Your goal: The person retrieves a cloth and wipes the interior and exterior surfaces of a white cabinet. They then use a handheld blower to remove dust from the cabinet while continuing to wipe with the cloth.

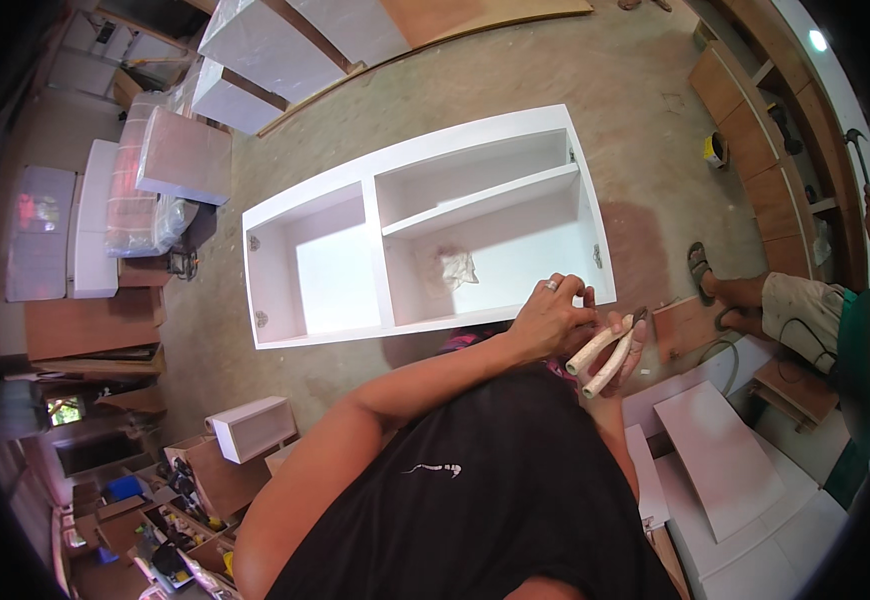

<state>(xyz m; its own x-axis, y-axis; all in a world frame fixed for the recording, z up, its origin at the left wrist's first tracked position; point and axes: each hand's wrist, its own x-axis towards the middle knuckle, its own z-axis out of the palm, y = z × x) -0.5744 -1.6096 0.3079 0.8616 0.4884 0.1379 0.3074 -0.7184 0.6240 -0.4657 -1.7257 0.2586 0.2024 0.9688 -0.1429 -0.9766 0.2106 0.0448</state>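
In front of me a white cabinet carcass [376, 255] lies with its open side up, split by a divider and a shelf. Metal hinges [597, 256] are fixed along its inner end walls. A crumpled pale cloth [460, 267] rests in the larger compartment. My left hand [547, 318] is over the cabinet's near right corner, its fingers pinched; whatever they hold is too small to make out. Close beside it, my right hand [637, 350] grips pliers [595, 347] with cream-coloured handles, the jaws pointing up and away from me.
Another person's leg [750, 292] in sandals is at the right. White panels [720, 455] lie at the lower right. Wrapped white boxes [185, 150] stand at the far left. A small white box [255, 428] and cluttered tools are lower left. Wooden cabinets [755, 170] line the right.
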